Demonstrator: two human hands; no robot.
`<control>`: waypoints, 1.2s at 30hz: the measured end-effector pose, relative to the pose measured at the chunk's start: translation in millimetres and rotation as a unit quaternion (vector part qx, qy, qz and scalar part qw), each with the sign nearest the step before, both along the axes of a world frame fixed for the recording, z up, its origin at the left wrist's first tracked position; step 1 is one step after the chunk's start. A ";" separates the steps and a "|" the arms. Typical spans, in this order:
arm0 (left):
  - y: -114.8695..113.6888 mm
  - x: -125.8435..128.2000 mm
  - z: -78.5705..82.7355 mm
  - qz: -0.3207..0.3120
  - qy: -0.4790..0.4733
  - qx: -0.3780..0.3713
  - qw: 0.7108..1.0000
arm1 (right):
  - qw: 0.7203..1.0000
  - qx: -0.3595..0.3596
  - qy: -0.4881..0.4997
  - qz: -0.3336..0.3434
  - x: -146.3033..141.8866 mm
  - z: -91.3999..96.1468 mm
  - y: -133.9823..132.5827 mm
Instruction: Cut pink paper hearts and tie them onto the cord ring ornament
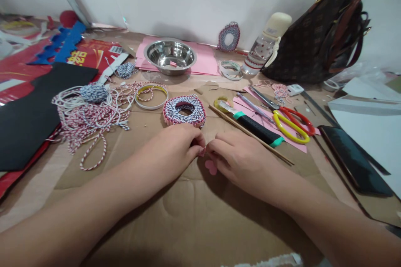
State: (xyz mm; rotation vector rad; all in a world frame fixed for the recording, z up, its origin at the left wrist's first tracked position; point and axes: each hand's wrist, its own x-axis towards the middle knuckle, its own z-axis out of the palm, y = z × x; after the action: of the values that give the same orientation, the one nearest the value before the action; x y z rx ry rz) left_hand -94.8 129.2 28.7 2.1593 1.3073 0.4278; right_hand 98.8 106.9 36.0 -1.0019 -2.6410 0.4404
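My left hand (184, 145) is closed in a pinch on a small pink paper piece (202, 151). Close beside it, my right hand (233, 156) has its fingers pressed together at the edge of that piece; what lies between them is hidden. A pink paper heart (211, 167) shows just below the right fingertips, and I cannot tell whether it is held or rests on the cardboard (188, 225). Right behind my left hand sits a ring of coiled blue, white and red cord (184, 110).
Tangled cords (90, 112) and a tape roll (151, 97) lie left. Scissors (282, 114), a utility knife (257, 127), a wooden stick (250, 135) and a phone (354, 160) are right. Behind stand a steel bowl (171, 56), a bottle (266, 43) and a handbag (313, 37).
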 end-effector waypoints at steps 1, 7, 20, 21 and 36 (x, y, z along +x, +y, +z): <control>0.1 0.0 0.3 -0.001 0.003 0.000 1.000 | 1.000 0.000 0.000 0.001 0.1 -0.2 -0.2; -0.2 -0.8 0.9 0.000 0.019 -0.007 1.000 | 1.000 0.024 -0.003 -0.002 1.0 -0.7 -1.2; -1.0 -1.9 1.8 -0.009 0.035 -0.030 0.999 | 0.995 0.072 -0.070 -0.001 -2.9 -2.3 -3.8; -1.2 -1.6 1.4 -0.010 0.038 -0.030 0.999 | 0.993 0.085 -0.085 0.003 -3.6 -2.8 -4.6; 3.2 -0.8 -1.3 -0.023 0.065 -0.039 0.997 | 0.988 0.043 -0.135 -0.062 -17.6 -5.7 -13.5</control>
State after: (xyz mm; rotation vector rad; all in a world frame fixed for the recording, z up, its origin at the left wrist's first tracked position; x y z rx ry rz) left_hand -95.6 132.4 27.4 2.1789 1.3184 0.2173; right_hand 81.2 93.4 30.4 -1.2696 -2.7812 0.1713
